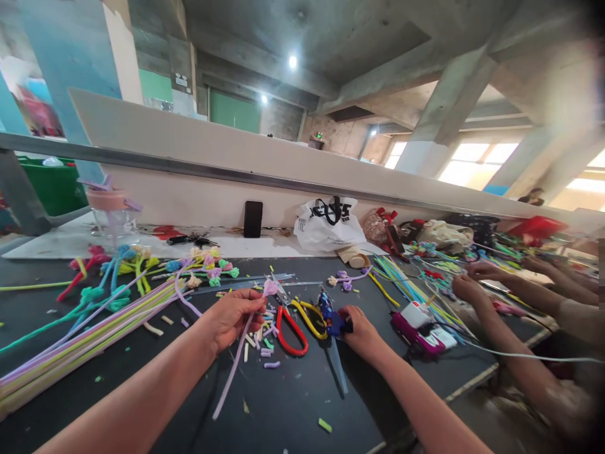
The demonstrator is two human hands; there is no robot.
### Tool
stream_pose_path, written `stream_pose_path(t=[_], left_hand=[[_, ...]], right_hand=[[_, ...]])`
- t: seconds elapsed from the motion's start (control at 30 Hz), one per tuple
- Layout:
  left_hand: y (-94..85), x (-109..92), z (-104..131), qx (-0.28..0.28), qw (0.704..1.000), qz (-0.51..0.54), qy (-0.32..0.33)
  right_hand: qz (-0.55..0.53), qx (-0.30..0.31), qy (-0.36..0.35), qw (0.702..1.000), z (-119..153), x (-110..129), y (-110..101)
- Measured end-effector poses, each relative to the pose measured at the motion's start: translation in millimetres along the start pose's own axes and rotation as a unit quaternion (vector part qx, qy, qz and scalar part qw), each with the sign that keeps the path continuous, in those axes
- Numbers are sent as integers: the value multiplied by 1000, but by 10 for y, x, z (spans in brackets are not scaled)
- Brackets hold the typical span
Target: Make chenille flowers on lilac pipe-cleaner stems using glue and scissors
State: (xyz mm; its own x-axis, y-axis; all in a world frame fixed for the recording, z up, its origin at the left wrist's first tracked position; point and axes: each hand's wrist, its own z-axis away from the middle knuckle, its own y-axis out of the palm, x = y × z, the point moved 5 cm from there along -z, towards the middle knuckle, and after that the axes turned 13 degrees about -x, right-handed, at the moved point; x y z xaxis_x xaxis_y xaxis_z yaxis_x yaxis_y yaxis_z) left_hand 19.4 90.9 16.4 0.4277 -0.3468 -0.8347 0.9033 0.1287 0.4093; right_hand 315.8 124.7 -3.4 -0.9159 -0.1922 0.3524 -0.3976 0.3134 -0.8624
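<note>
My left hand (236,318) pinches a light purple stem (231,373) just below its pink flower-like head (270,287). The stem's lower end hangs toward the front of the dark table. To the right, my right hand (360,331) is closed on the handle of a blue glue gun (334,323), and a clear glue stick (338,366) extends from it toward the front. Between my hands lie scissors with one red handle (292,343) and one yellow handle (312,320). Short cut pieces (271,364) are scattered beside them.
Long pastel stems (94,328) and finished flowers (217,265) cover the left. A phone (253,219), a white bag (328,224) and a bottle (113,217) stand behind. At right are a purple power strip (416,334), a white cable and other people's hands (472,290).
</note>
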Motion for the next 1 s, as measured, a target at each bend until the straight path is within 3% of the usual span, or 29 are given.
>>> stream_pose_path(t=[0.23,0.4,0.47,0.57,0.63,0.67,0.7,0.77,0.8,0.83,0.87,0.9,0.93,0.97,1.0], left_hand=[[-88,55,-107,-26,999,-6,-24],[-118,61,-136,-29,999,-12,-20],[-128,59,-141,-29,999,-11,-23],[-137,55,-152,-27,999,-10,-27],[-140,56,-157,-27,999,-9,-29],[-140,56,-158,-27,999,-9,-29],[-139,57,-158,-27,999,-9,-28],[-136,62,-157,-27,999,-12,-27],[-134,64,-156,-27,999,-14,-26],[-132,67,-155,-27,999,-16,-26],[-131,70,-155,-27,999,-18,-25],[-130,72,-157,-27,999,-20,-23],[-129,74,-159,-26,999,-21,-21],[-127,76,-162,-24,999,-21,-18],[-125,79,-165,-22,999,-21,-16]], right_hand=[[-38,26,23,999,-72,-49,36],[-141,17,41,989,-101,4,13],[-202,-6,55,978,-117,40,-14],[-289,-90,86,949,-143,103,-126],[-391,-147,109,902,-149,177,-247],[-472,-165,120,857,-149,233,-316],[-634,-170,142,741,-145,299,-379],[-884,-136,150,421,-136,519,-518],[-940,-103,133,297,-129,673,-607],[-968,-67,118,211,-116,839,-695],[-980,-37,106,164,-95,1008,-774],[-982,-9,93,167,-68,1179,-839],[-971,14,73,226,-34,1350,-888],[-942,44,60,329,9,1519,-892],[-888,72,48,452,60,1668,-855]])
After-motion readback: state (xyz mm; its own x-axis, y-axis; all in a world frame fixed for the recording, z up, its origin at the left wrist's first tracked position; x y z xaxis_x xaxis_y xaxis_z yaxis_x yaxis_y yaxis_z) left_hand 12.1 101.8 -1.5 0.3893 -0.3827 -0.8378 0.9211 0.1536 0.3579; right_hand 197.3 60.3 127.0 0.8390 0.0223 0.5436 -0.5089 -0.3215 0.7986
